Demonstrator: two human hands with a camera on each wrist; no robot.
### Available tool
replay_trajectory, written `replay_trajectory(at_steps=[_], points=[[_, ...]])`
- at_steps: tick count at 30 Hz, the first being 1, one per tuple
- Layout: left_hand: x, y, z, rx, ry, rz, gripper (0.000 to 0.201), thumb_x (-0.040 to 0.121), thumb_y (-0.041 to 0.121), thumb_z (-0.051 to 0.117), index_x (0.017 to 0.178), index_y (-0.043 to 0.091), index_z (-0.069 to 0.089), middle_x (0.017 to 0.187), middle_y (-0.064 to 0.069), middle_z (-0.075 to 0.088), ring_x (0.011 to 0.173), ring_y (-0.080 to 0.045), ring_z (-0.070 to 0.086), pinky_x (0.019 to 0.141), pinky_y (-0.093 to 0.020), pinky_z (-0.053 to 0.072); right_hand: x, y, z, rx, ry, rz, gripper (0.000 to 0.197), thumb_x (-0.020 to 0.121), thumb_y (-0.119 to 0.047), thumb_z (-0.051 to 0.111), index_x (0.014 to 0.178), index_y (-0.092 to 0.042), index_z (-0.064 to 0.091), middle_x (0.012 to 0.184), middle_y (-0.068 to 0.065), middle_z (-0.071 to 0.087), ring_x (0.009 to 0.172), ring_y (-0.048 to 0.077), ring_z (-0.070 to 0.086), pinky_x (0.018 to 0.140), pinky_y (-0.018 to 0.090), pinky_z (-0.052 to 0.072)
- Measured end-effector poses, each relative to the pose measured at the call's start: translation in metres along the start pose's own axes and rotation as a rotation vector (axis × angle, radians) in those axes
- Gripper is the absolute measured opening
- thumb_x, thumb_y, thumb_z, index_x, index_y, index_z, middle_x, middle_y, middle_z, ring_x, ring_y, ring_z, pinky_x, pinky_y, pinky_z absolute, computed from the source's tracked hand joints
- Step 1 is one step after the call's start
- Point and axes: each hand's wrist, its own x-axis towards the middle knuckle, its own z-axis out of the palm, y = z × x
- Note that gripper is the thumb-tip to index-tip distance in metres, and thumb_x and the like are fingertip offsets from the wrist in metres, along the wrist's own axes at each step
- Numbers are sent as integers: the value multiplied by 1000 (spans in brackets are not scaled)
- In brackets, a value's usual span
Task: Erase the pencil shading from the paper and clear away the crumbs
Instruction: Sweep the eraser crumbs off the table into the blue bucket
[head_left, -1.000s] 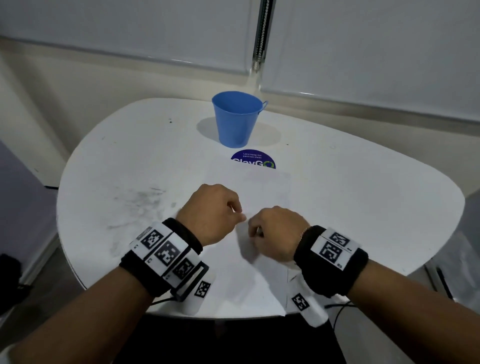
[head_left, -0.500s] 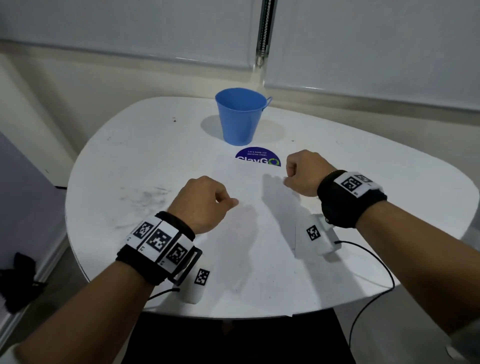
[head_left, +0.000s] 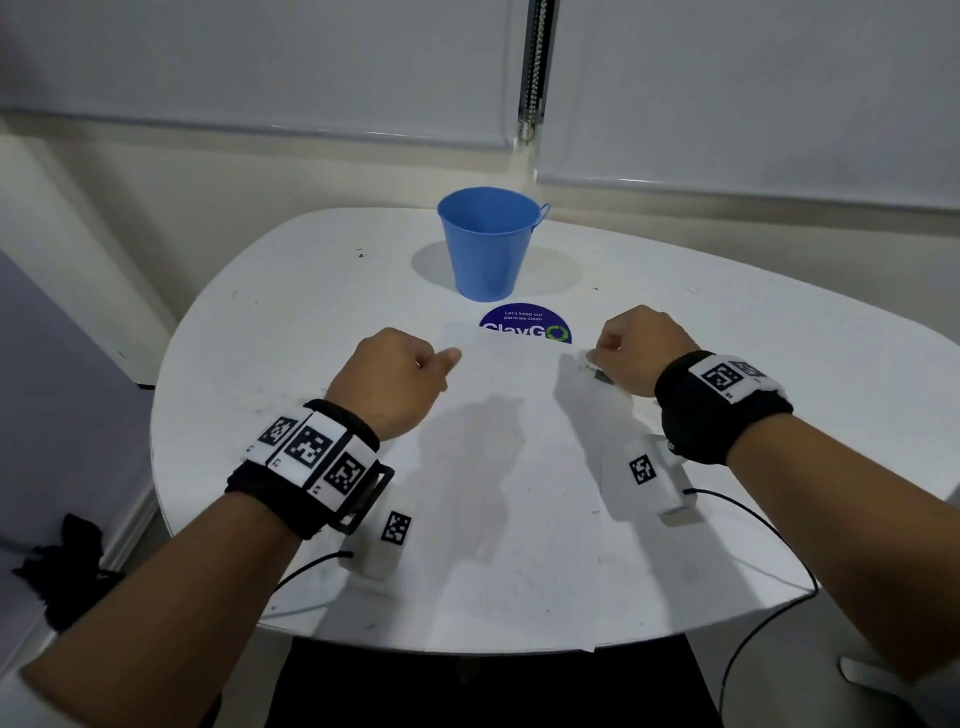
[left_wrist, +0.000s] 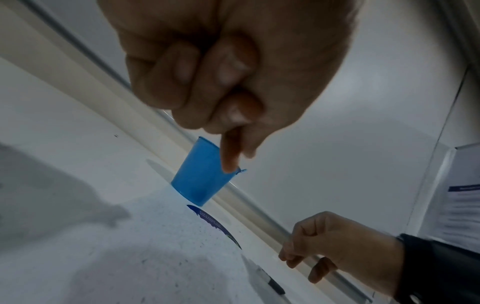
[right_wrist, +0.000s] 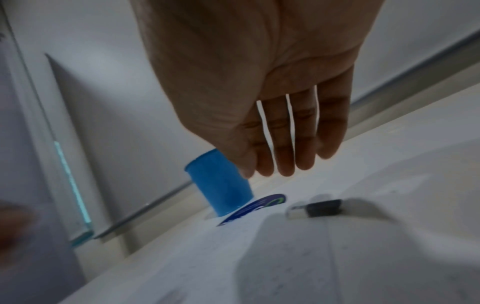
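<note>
Now, pre-erase: my right hand (head_left: 641, 351) hung slack over small black-and-white eraser (right_wrist: 317, 207) near blue metal bucket (head_left: 491, 244); left hand (head_left: 392, 379) clenched empty. Next: grip eraser firmly.

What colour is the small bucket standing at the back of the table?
The small metal bucket is plain blue, clearest in the head view.
</note>
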Motion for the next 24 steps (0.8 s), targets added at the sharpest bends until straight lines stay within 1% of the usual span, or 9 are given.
replay_trajectory(at_steps=[3,6,10,12,14,16,20,22,24], points=[[3,1,0,-29,-17,49,11,95,22,67,86,18,72,73,4,67,54,-8,61,49,-18,40,-8,-8,4,74,15,-57,33,92,-33,61,68,-11,68,77,9,70,79,29,64,73,34,53],[7,8,3,-57,-42,35,21,95,26,69,78,13,70,79,-2,73,46,-7,62,47,-20,44,-15,-20,5,90,15,-91,21,90,-27,64,74,-16,72,80,4,69,81,26,63,72,31,50],[13,-1,8,102,-56,58,27,95,36,66,79,15,69,84,2,72,84,-18,66,72,-30,49,-38,-31,15,23,-24,-95,45,94,-41,58,58,-14,55,68,5,60,72,28,56,64,31,43],[15,-17,10,183,-95,81,7,94,26,65,99,27,70,105,9,71,99,-17,64,80,-28,43,-50,-29,25,-95,-89,-115,31,97,-42,51,83,-20,67,91,1,66,91,26,61,74,30,44],[15,-33,8,193,-152,63,30,95,17,62,121,32,67,129,10,64,108,-12,61,86,-22,38,-56,-24,32,-196,-122,-102,30,98,-39,47,120,-26,63,125,-2,62,116,24,56,91,33,46],[15,-43,5,238,-230,45,45,99,13,56,139,32,57,152,12,47,130,-10,51,99,-18,33,-55,-19,33,-248,-120,-64,36,99,-33,45,132,-26,56,136,-2,54,125,23,50,97,35,43],[16,-55,6,525,-524,82,52,109,19,33,158,36,25,167,16,6,156,-16,1,124,-34,10,-46,-10,35,-280,-186,-65,23,98,-25,41,85,-25,59,99,-1,60,98,26,56,75,29,40],[14,-60,3,483,-545,75,49,110,19,33,157,35,30,167,17,8,156,-15,0,124,-32,9,-43,-7,38,-266,-202,-72,26,96,-21,40,73,-20,54,91,-4,62,94,23,58,73,31,43],[10,-69,-1,399,-496,82,48,108,22,42,154,35,36,165,19,13,155,-11,4,124,-29,9,-40,-5,40,-248,-216,-100,28,96,-19,40,70,-24,50,99,-9,63,116,10,53,81,30,43]])
